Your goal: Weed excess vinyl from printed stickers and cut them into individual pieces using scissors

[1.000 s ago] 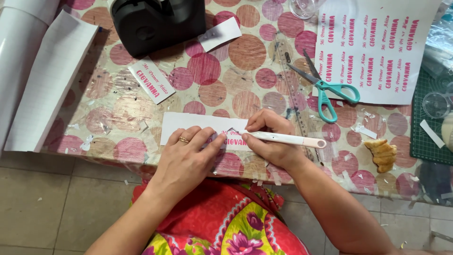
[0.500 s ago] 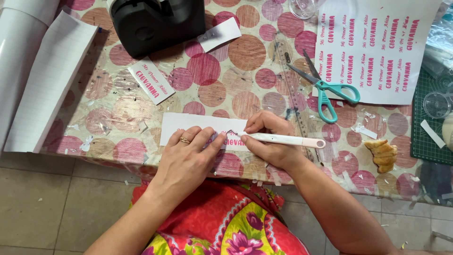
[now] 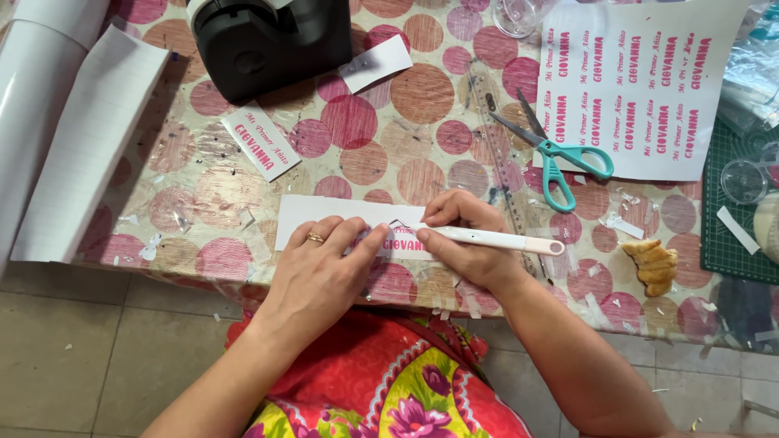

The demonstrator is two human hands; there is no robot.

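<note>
The strip [image 3: 320,217] is a long white piece of paper lying flat near the table's near edge, running left to right. Its left part is blank; its right end carries pink lettering under a small dark printed line, partly hidden beneath the fingers. The left hand [image 3: 320,272] lies palm down on it, fingers spread and pressing its middle, a gold ring on one finger. The tool [image 3: 495,239] is a slim white stick with a pale pink end that has a small hole. It lies almost level, its tip on the strip's lettering and its pink end pointing right. The right hand [image 3: 466,243] grips it near the tip.
</note>
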